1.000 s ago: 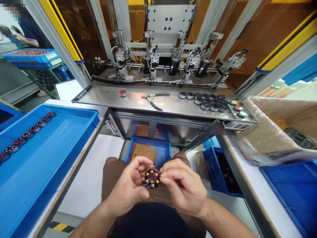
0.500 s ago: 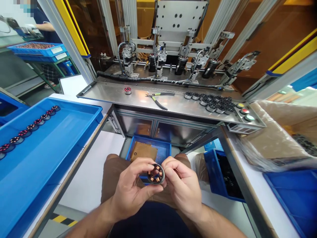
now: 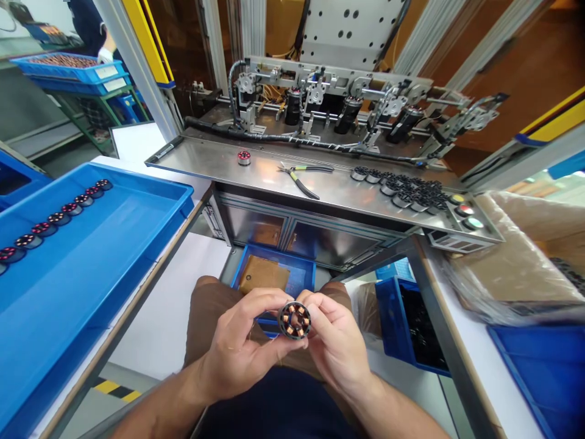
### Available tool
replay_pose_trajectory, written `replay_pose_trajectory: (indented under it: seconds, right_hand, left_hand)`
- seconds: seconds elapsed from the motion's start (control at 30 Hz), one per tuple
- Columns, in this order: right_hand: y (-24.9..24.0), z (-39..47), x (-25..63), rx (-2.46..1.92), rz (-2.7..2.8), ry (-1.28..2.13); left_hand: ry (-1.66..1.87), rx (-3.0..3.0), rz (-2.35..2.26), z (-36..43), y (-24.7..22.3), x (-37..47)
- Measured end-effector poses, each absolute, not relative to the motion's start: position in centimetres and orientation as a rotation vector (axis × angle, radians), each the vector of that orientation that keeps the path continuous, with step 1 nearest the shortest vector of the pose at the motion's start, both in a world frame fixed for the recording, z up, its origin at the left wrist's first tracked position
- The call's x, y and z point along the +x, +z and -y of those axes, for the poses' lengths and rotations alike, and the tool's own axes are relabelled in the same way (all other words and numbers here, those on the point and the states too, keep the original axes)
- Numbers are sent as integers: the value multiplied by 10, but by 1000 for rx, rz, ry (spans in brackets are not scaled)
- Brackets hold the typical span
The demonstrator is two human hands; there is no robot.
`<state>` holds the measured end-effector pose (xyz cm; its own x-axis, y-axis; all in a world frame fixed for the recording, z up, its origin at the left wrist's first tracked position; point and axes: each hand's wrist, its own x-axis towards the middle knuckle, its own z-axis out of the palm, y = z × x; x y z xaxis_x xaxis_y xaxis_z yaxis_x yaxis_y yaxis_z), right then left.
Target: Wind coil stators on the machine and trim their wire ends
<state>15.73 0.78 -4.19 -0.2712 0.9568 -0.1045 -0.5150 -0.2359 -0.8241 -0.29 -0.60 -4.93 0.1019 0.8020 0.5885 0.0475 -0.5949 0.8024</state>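
Observation:
Above my lap, a round motor stator [image 3: 289, 330] with copper coils around a central opening faces up towards me. My left hand [image 3: 244, 335] grips it from the left, with fingers along the top and thumb beneath. The fingertips of my right hand [image 3: 337, 335] close on its right edge; whether they also pinch a fine wire I cannot make out. A thin strand shows near my left palm. Beyond my hands, cutting pliers [image 3: 301, 177] lie with handles apart on the metal ledge [image 3: 201, 163], right of a single red-topped stator [image 3: 244, 158].
Black-topped stators [image 3: 411, 192] cluster on the ledge beside push buttons [image 3: 465, 210]. Behind stands a winding machine [image 3: 350, 113]. A blue tray [image 3: 114, 244] at left holds a row of stators. A plastic-lined carton [image 3: 516, 244] stands right; a co-worker's gloved hand [image 3: 105, 55] touches a crate.
The stator has turned to face me more, and my right fingers have moved onto its edge. The machine's upright cylinders have swung out of their earlier position. The co-worker's hand has moved to the crate.

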Motion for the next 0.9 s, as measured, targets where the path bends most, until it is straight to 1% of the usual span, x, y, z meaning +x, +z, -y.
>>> replay_pose_trajectory:
  seconds: [0.13, 0.27, 0.4, 0.5, 0.57, 0.67, 0.73, 0.8, 0.9]
  right_hand:
    - [-46, -9, 160, -760, 952, 1622]
    - [-45, -11, 162, -771, 1124, 1445]
    - [-34, -16, 169, -797, 1392, 1118]
    - [-23, -20, 180, -711, 1652, 848]
    - [-17, -22, 188, -632, 1815, 708]
    - [-13, -23, 197, -576, 1957, 540]
    - [-11, -24, 199, -551, 1978, 472]
    - [-12, -24, 201, -513, 1977, 466]
    - [-19, -25, 206, -492, 1899, 593]
  left_hand:
    - [1501, 1706, -838, 9, -47, -6]
    - [1462, 1644, -847, 14, -45, -6]
    - [1455, 1582, -788, 17, -45, -6]
    - [1404, 1317, -639, 15, -44, -6]
    - [1289, 1074, -593, 11, -44, -5]
    - [929, 838, -572, 5, -43, -1]
    - [803, 777, -545, 3, -42, 2]
    - [842, 755, -563, 3, -42, 5]
    - [907, 766, -618, 5, -39, 6]
